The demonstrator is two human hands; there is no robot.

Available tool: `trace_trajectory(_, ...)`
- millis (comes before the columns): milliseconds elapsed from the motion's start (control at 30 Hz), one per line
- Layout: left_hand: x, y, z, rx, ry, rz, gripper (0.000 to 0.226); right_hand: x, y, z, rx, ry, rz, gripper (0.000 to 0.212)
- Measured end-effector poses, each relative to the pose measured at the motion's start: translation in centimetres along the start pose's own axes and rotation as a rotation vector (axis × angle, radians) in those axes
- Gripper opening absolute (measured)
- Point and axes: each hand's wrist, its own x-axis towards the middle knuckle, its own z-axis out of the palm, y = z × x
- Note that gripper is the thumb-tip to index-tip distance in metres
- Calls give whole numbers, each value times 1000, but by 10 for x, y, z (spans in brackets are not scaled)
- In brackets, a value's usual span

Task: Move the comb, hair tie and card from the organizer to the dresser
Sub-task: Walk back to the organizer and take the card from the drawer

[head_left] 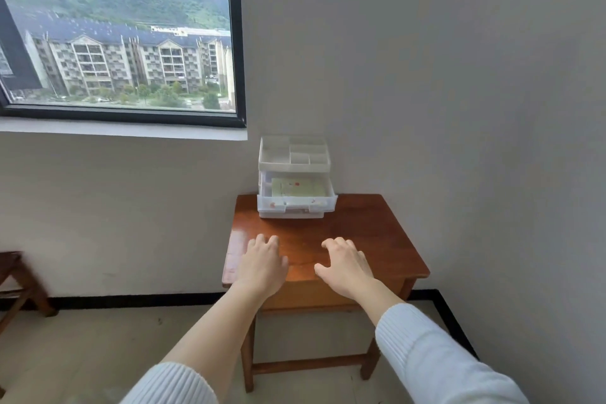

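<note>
Two bare hands, left hand [264,264] and right hand [344,264], flat on glossy wooden dresser [387,236].

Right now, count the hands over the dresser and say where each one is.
2. The left hand hovers over the dresser top's front left; the right hand over its front middle. Both are open and empty, in front of the organizer.

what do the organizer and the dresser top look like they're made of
The organizer looks like plastic: a white opaque tray on top, and a translucent, slightly frosted drawer below that lets a pale green card show through. The dresser looks like reddish-brown wood with a glossy varnish; window light reflects off its top, and a faint dark line runs across it, possibly a seam or crack.
</note>
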Motion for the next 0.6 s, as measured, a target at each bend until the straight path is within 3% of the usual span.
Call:
trace_trajectory(200, 118, -1, 9, -32, 34, 37, 41, 117, 19, 1, 10, 63, 15, 50)
trace_trajectory(400, 218, -12, 22, -82, -46, 37, 43, 215, 32, -4, 1, 132, 96, 47)
trace_trajectory(600, 282, -12, 41, -120, -143, -90, 41, 272, 41, 6, -5, 20, 188, 42)
